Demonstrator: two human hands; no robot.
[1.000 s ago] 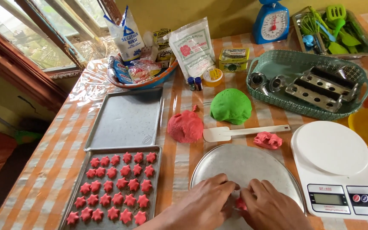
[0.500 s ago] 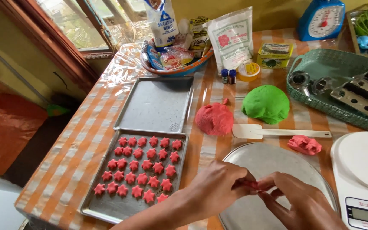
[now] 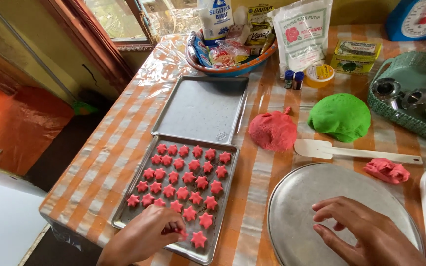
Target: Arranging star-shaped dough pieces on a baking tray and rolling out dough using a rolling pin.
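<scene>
The left hand (image 3: pixel 146 236) pinches a small pink dough star (image 3: pixel 181 231) over the near end of the baking tray (image 3: pixel 223 216), close beside other stars (image 3: pixel 183 180). Pressed down carelessly, it could squash a neighbour or lose its points. The right hand (image 3: pixel 366 231) rests open and empty on the round pan (image 3: pixel 297 197).

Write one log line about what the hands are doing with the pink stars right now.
left hand: setting pink star on lower tray | right hand: empty, resting on round metal pan | upper tray: bare
</scene>
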